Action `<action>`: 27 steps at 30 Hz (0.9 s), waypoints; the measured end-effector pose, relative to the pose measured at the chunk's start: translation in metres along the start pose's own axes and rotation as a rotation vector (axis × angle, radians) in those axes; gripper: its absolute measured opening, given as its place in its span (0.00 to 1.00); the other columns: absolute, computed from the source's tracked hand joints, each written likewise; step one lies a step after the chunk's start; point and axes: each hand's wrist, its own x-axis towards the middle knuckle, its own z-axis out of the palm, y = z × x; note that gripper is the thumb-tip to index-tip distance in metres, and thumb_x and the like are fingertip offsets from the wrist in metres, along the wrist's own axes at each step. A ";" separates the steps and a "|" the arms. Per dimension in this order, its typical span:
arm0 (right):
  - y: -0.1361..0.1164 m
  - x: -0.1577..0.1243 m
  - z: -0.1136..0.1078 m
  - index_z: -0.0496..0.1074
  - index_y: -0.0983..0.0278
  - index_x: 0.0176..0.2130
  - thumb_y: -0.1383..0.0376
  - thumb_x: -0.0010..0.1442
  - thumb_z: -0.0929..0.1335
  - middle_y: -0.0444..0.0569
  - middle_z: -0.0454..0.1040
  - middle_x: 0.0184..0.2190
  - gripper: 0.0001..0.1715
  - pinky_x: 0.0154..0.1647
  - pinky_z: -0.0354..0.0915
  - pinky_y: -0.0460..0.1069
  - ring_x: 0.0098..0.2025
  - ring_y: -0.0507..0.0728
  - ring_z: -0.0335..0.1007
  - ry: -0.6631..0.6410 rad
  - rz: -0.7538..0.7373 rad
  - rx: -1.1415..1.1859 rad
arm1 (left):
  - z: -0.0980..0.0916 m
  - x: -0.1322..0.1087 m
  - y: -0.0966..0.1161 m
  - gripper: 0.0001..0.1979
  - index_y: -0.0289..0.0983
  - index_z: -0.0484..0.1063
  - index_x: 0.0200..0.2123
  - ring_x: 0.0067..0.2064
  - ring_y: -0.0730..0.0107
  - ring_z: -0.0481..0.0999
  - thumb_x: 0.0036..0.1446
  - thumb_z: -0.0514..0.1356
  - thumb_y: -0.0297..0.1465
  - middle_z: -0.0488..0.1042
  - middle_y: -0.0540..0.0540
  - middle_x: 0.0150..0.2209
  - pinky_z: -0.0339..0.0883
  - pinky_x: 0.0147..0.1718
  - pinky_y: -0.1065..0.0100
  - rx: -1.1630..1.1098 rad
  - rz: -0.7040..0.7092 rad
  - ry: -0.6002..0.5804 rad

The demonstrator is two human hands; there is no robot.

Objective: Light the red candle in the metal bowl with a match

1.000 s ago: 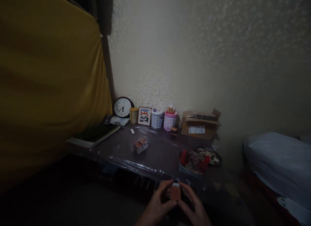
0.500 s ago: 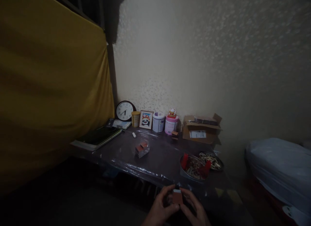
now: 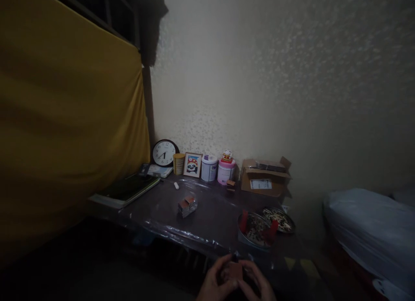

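Both hands pinch one small box [image 3: 235, 271] | left hand [image 3: 216, 280] and right hand [image 3: 257, 284] closed on opposite sides, steadying it | below desk [image 3: 214, 214] near edge | matching boxes [image 3: 187, 205] mid-desk

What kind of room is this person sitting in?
Probably a small bedroom or living room at home. A low table against the wall carries a clock, a framed panda picture and tins, with bedding beside it and a yellow curtain hanging at the left.

Left hand [image 3: 216, 283] and right hand [image 3: 256, 284] low, close together, fingers curled inward toward each other.
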 end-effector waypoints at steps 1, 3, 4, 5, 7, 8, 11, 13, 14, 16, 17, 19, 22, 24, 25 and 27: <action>-0.001 0.000 0.000 0.70 0.60 0.43 0.54 0.50 0.69 0.52 0.75 0.44 0.21 0.52 0.65 0.54 0.49 0.62 0.70 0.009 0.006 -0.001 | 0.000 0.000 0.000 0.29 0.41 0.70 0.47 0.46 0.56 0.73 0.37 0.70 0.35 0.77 0.41 0.43 0.61 0.47 0.60 0.022 0.000 0.008; -0.003 0.000 -0.001 0.71 0.60 0.43 0.53 0.49 0.69 0.52 0.76 0.44 0.22 0.51 0.65 0.55 0.49 0.63 0.70 0.017 0.013 0.033 | 0.000 0.001 0.001 0.28 0.40 0.71 0.47 0.46 0.56 0.73 0.38 0.69 0.36 0.77 0.41 0.43 0.61 0.48 0.60 0.061 -0.011 0.015; -0.003 0.000 -0.002 0.71 0.60 0.43 0.52 0.49 0.69 0.53 0.75 0.44 0.23 0.51 0.65 0.55 0.49 0.63 0.70 0.006 0.013 0.073 | 0.000 0.002 0.002 0.28 0.40 0.71 0.46 0.46 0.56 0.73 0.38 0.69 0.36 0.77 0.42 0.43 0.61 0.48 0.60 0.072 -0.013 0.019; -0.004 0.001 -0.004 0.71 0.60 0.44 0.51 0.49 0.69 0.54 0.75 0.44 0.24 0.51 0.65 0.56 0.50 0.64 0.69 -0.005 0.012 0.121 | 0.001 0.002 0.002 0.27 0.40 0.72 0.45 0.45 0.56 0.73 0.38 0.69 0.37 0.77 0.42 0.42 0.61 0.47 0.60 0.078 -0.015 0.024; -0.002 0.003 -0.009 0.71 0.60 0.44 0.50 0.48 0.70 0.55 0.75 0.45 0.26 0.51 0.65 0.56 0.50 0.64 0.69 -0.002 0.019 0.214 | 0.001 0.004 0.002 0.24 0.40 0.73 0.41 0.42 0.58 0.74 0.38 0.69 0.38 0.78 0.44 0.38 0.62 0.44 0.62 0.083 -0.017 0.035; 0.000 0.005 -0.013 0.72 0.60 0.43 0.49 0.47 0.70 0.54 0.76 0.44 0.26 0.50 0.66 0.56 0.49 0.65 0.70 0.013 0.029 0.248 | 0.000 0.005 0.001 0.22 0.40 0.74 0.39 0.39 0.60 0.74 0.38 0.69 0.38 0.78 0.45 0.36 0.62 0.42 0.63 0.083 -0.017 0.045; 0.010 0.009 -0.020 0.75 0.60 0.37 0.49 0.43 0.73 0.53 0.78 0.40 0.24 0.49 0.67 0.56 0.46 0.65 0.72 0.091 0.070 0.295 | -0.001 0.009 -0.005 0.18 0.38 0.74 0.34 0.34 0.64 0.74 0.38 0.69 0.39 0.78 0.47 0.31 0.63 0.38 0.64 0.061 -0.022 0.077; 0.016 0.011 -0.020 0.77 0.61 0.33 0.48 0.41 0.73 0.52 0.79 0.36 0.24 0.48 0.67 0.56 0.43 0.65 0.74 0.122 0.099 0.346 | -0.002 0.011 -0.008 0.18 0.37 0.73 0.32 0.33 0.65 0.73 0.36 0.69 0.39 0.78 0.47 0.30 0.63 0.37 0.65 0.024 -0.022 0.100; 0.017 0.011 -0.019 0.77 0.62 0.31 0.48 0.39 0.74 0.52 0.80 0.34 0.24 0.47 0.68 0.56 0.42 0.65 0.75 0.135 0.122 0.386 | -0.002 0.011 -0.009 0.18 0.37 0.73 0.31 0.33 0.65 0.73 0.36 0.69 0.39 0.78 0.47 0.30 0.63 0.36 0.65 0.010 -0.022 0.111; 0.016 0.011 -0.015 0.78 0.64 0.29 0.48 0.35 0.75 0.52 0.80 0.32 0.25 0.47 0.68 0.56 0.40 0.65 0.75 0.150 0.176 0.473 | -0.001 0.011 -0.008 0.18 0.36 0.74 0.31 0.34 0.65 0.74 0.35 0.70 0.38 0.79 0.46 0.31 0.63 0.37 0.65 -0.011 -0.023 0.121; 0.014 0.011 -0.013 0.78 0.65 0.28 0.48 0.33 0.76 0.53 0.80 0.32 0.26 0.47 0.68 0.56 0.40 0.65 0.75 0.157 0.198 0.505 | 0.000 0.010 -0.007 0.18 0.36 0.74 0.31 0.35 0.64 0.74 0.35 0.70 0.38 0.79 0.45 0.32 0.63 0.38 0.65 -0.019 -0.024 0.121; 0.007 0.009 -0.010 0.78 0.66 0.28 0.49 0.32 0.76 0.53 0.80 0.32 0.27 0.47 0.68 0.56 0.40 0.65 0.75 0.168 0.212 0.530 | 0.002 0.008 -0.003 0.18 0.35 0.74 0.31 0.36 0.62 0.75 0.35 0.70 0.38 0.80 0.44 0.33 0.63 0.40 0.64 -0.042 -0.024 0.128; -0.002 0.007 -0.010 0.79 0.65 0.30 0.49 0.33 0.76 0.52 0.80 0.34 0.27 0.46 0.69 0.55 0.40 0.64 0.75 0.195 0.188 0.511 | 0.002 0.002 0.003 0.19 0.36 0.75 0.31 0.37 0.61 0.75 0.34 0.70 0.39 0.80 0.44 0.33 0.63 0.41 0.63 -0.051 -0.010 0.146; -0.004 0.006 -0.012 0.79 0.64 0.31 0.49 0.35 0.75 0.51 0.79 0.34 0.26 0.45 0.69 0.53 0.41 0.64 0.74 0.212 0.158 0.460 | 0.002 -0.003 0.008 0.19 0.36 0.76 0.30 0.38 0.60 0.75 0.34 0.70 0.39 0.80 0.44 0.33 0.63 0.41 0.63 -0.032 0.000 0.147; -0.004 0.005 -0.013 0.79 0.64 0.31 0.49 0.37 0.75 0.51 0.79 0.34 0.25 0.44 0.70 0.51 0.41 0.63 0.75 0.220 0.136 0.418 | 0.001 -0.005 0.010 0.19 0.36 0.76 0.30 0.38 0.59 0.75 0.34 0.70 0.40 0.80 0.44 0.33 0.63 0.41 0.63 -0.023 0.003 0.146; -0.003 0.004 -0.014 0.79 0.62 0.32 0.49 0.41 0.73 0.49 0.80 0.33 0.22 0.42 0.70 0.48 0.39 0.62 0.75 0.236 0.071 0.302 | 0.002 -0.010 0.013 0.19 0.36 0.77 0.29 0.37 0.59 0.75 0.33 0.70 0.40 0.80 0.43 0.32 0.63 0.40 0.63 -0.022 -0.004 0.145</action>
